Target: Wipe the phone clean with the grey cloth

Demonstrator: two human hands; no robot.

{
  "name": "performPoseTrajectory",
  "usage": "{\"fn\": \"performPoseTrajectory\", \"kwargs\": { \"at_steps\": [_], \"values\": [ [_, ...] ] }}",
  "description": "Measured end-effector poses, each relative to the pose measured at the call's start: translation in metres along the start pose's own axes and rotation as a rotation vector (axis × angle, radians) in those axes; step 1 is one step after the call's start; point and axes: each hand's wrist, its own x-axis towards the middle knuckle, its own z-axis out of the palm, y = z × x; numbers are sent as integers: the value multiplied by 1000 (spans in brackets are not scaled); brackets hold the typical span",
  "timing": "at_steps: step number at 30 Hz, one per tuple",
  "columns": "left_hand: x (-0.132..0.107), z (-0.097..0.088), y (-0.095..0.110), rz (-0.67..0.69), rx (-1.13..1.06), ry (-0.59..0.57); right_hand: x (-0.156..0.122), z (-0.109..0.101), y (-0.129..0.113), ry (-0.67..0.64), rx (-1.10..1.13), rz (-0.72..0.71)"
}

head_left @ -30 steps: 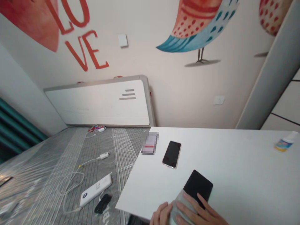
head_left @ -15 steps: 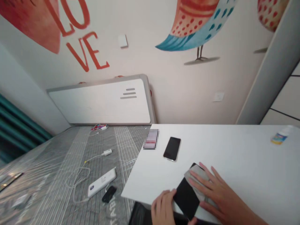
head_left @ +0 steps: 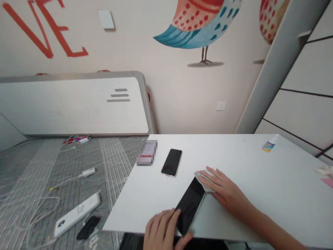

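A black tablet [head_left: 189, 205] lies on the white table [head_left: 260, 187] near its front edge. My left hand [head_left: 162, 231] grips the tablet's near end, fingers curled on it. My right hand [head_left: 221, 187] lies flat, fingers spread, pressing a grey cloth [head_left: 204, 178] on the tablet's far end. A black phone [head_left: 172, 162] rests on the table just beyond, beside a small blurred card [head_left: 147, 153].
A small bottle [head_left: 268, 144] stands at the table's far right, with pink and white scraps [head_left: 325, 172] at the right edge. Left of the table, the bed carries a white power bank [head_left: 77, 214], a black item [head_left: 88, 227], cables and a charger [head_left: 88, 171].
My right hand has slid the cloth from the tablet's near end up to its far end. My left hand has taken hold of the near end. The view has shifted to the right.
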Motion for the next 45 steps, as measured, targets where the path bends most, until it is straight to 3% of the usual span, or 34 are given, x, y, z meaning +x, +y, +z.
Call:
{"fn": "performPoseTrajectory", "kwargs": {
  "at_steps": [3,6,10,12,16,21,27,31,33,35,39,45],
  "values": [
    [8,-6,12,-124,-46,-93,14,1,-8,95,29,-15],
    [10,-6,20,-200,-99,-84,23,3,-31,174,29,-13],
    [7,0,21,-236,-126,-59,27,3,-59,85,3,-183],
    [5,3,21,-254,-145,-54,29,3,-57,77,-27,-213],
    [6,5,21,-312,-205,-55,32,5,-47,174,-66,-76],
    [11,4,24,-366,-225,-48,34,9,-59,66,-21,-253],
    [-2,11,21,-434,-140,19,65,17,-51,206,76,-276],
    [-15,15,18,-428,-152,-55,77,14,-50,328,161,-363],
    [-17,13,20,-498,-185,-78,71,4,-45,442,204,-310],
    [-15,8,24,-567,-224,-115,59,-7,-35,514,213,-160],
    [-13,3,29,-605,-231,-183,28,-16,-7,404,170,53],
    [-14,2,30,-565,-165,-232,11,-4,3,214,137,4]
  ]
}}
